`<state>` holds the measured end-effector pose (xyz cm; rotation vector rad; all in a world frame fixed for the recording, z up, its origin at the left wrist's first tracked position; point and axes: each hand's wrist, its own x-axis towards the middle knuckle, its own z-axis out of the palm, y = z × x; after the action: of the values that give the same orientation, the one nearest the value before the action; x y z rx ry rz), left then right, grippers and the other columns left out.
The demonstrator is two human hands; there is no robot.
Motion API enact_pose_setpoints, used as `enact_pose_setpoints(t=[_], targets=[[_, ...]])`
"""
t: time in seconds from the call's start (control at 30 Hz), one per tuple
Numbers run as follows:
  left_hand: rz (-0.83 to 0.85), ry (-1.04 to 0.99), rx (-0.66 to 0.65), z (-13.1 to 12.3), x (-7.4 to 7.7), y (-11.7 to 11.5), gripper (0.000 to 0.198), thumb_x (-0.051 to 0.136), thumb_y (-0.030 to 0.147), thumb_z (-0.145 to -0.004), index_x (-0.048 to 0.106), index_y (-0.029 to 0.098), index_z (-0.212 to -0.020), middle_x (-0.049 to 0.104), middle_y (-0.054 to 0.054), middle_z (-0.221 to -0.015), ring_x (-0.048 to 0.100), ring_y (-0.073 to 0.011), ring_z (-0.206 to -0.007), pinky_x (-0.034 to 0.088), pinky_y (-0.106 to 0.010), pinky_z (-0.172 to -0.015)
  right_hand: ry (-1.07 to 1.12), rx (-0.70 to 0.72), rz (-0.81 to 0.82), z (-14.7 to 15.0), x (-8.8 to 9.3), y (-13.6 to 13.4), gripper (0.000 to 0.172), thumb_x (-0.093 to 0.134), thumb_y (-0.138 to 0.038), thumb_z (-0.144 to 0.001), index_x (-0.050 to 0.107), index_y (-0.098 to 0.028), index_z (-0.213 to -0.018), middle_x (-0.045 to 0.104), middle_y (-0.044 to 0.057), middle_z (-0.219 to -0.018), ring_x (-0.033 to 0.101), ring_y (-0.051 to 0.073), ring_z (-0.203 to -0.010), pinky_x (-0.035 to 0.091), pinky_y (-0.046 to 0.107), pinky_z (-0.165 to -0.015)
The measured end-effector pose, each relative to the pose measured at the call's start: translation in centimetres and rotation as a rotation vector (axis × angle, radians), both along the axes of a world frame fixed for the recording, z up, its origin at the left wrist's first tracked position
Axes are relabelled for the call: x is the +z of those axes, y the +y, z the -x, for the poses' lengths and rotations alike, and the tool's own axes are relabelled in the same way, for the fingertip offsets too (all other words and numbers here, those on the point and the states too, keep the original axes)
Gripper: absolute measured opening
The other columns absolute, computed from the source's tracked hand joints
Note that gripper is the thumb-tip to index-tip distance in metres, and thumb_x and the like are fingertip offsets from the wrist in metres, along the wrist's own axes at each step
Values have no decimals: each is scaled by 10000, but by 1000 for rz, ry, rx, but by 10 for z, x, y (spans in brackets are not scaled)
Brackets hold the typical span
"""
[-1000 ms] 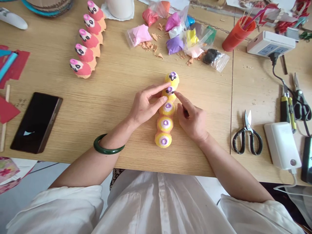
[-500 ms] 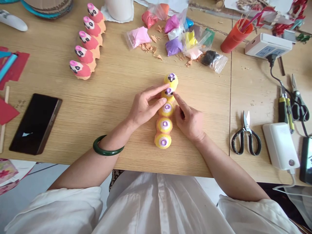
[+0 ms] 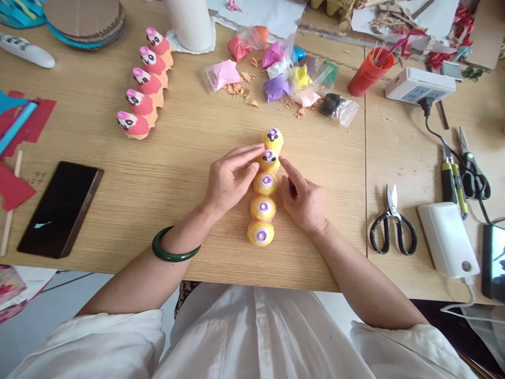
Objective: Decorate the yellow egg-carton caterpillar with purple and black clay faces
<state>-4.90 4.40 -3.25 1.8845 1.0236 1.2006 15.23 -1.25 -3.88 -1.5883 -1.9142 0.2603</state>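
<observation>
A row of several yellow domes, apparently an egg-carton strip [image 3: 265,208], lies lengthwise before me, each dome with a white patch and a purple ring. Black marks show on the two farthest domes. My left hand [image 3: 231,179] is at the strip's left side, fingers stretched and thumb apart, tips at the second dome. From the right, my right hand [image 3: 303,197] points its index finger at that dome's right edge, other fingers curled. Whether that fingertip touches the dome is hard to tell.
A similar pink strip [image 3: 144,87] stands back left. Bags of coloured clay [image 3: 276,88] and orange scraps [image 3: 236,90] lie behind. Scissors [image 3: 392,221], a white power bank [image 3: 450,239] and a power strip [image 3: 420,87] are right; a phone [image 3: 61,210] is left.
The camera view has shifted slightly, showing more of the table's far side. My left fingers have drawn back a little toward the strip's left edge. My right index finger is still at the second dome.
</observation>
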Motion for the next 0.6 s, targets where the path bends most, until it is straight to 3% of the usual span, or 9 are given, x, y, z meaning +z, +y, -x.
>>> enact_pose_setpoints(t=[0.23,0.6], targets=[[-158,141,33,-1,5,-6,327,591,253,-1077,776,215,-1344,767,-65,-1402,731,-207,-1314,574,-339,-1181,-52,-62,138,2,2,4,522,446,-273,-1051,643,-186,-1527,744,-1,-712,576,128,-572,415,253,-622],[-82,167,45,-1,7,-6,335,552,378,-1099,786,265,-1311,776,-25,-1390,732,-214,-1305,595,-367,-1162,-102,-30,169,3,7,4,527,416,-264,-1068,634,-196,-1543,782,7,-756,569,123,-576,378,251,-610]])
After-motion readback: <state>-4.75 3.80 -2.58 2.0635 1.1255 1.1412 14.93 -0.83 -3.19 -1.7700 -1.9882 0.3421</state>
